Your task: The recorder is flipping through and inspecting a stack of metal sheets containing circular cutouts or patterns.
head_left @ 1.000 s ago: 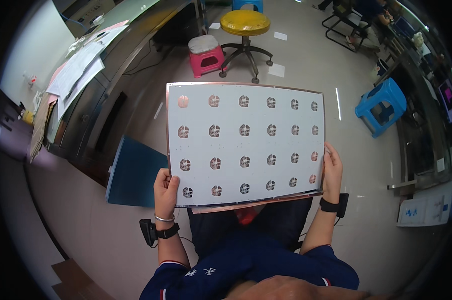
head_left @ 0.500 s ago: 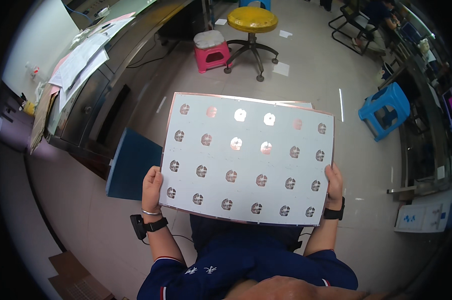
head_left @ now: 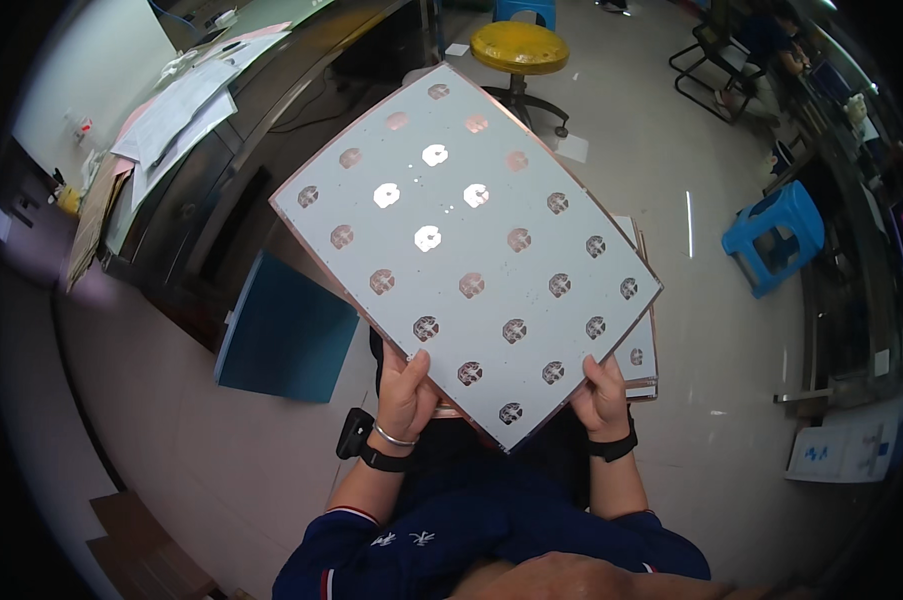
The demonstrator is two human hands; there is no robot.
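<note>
I hold a circuit board panel (head_left: 491, 255), a large pale sheet with copper edges and rows of round copper patterns, several of them glinting. It is turned so that one corner points toward me. My left hand (head_left: 408, 397) is closed on its lower left edge, thumb on top. On the lower right edge my right hand (head_left: 601, 402) grips it the same way, thumb on the face and fingers underneath. Behind the panel, more panels (head_left: 636, 362) of the same kind show at the right, mostly hidden; what they rest on cannot be seen.
A dark blue board (head_left: 289, 335) stands at my left, beside a desk (head_left: 161, 235) with papers (head_left: 186, 115). Ahead is a yellow round stool (head_left: 519, 48). A blue plastic stool (head_left: 774, 238) and a white box (head_left: 843, 450) are at the right. A seated person (head_left: 766, 35) is far right.
The panel has turned from nearly level to diagonal and risen away from me. Both hands have moved inward, closer together, onto its near edges. More of the panels behind now shows at the right.
</note>
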